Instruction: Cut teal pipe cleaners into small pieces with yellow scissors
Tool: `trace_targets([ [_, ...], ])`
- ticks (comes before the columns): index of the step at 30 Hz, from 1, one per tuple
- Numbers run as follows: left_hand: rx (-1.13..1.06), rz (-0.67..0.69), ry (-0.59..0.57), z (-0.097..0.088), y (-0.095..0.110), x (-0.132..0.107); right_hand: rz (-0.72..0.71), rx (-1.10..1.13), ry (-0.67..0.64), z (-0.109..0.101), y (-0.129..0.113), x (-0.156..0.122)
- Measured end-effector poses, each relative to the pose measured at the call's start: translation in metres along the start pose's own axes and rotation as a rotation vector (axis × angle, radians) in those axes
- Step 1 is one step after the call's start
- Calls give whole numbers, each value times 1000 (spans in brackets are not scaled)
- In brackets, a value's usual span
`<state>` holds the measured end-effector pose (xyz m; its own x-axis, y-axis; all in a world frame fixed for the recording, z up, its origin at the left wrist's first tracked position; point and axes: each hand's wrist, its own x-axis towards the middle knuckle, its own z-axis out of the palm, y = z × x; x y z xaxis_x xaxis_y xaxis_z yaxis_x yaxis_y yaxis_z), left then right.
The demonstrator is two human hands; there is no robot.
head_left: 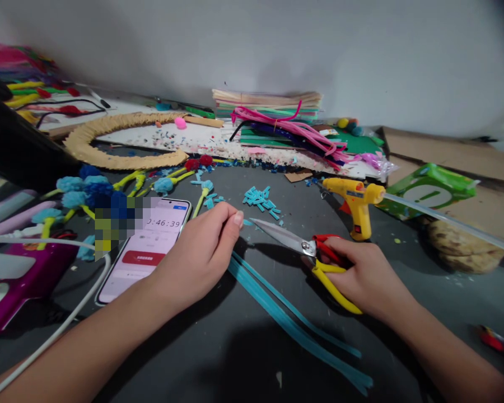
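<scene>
My left hand (205, 257) is closed in a pinch, and a short light-blue end pokes out between thumb and forefinger. Long light-blue pipe cleaners (294, 316) trail from under that hand toward the front right of the dark table. My right hand (372, 277) grips scissors (285, 238) by their red and yellow handles. The blades look nearly closed, and their tips point left, right beside the blue end at my left fingertips. Just beyond the tips lies a loose pile of short cut light-blue pieces (260, 198).
A lit phone (140, 257) lies beside my left wrist, with pompom-topped stems (96, 190) behind it. A white cable (73, 322) crosses my left forearm. On the right are a yellow glue gun (355, 201) and a green packet (432, 187). Pink pipe cleaners (294, 131) lie at the back.
</scene>
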<state>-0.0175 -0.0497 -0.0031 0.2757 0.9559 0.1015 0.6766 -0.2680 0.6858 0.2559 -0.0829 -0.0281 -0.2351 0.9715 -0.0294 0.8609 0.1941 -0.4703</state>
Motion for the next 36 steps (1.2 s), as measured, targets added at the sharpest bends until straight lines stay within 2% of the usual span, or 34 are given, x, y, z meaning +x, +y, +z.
trace_targets([
  [7,11,-1,4,1,0,0,38,45,-7,0,-2,-1],
  [28,29,-12,-15,2,0,1,-35,-22,0,2,4,0],
  [36,43,3,4,0,1,1,32,70,-1,-1,-3,0],
])
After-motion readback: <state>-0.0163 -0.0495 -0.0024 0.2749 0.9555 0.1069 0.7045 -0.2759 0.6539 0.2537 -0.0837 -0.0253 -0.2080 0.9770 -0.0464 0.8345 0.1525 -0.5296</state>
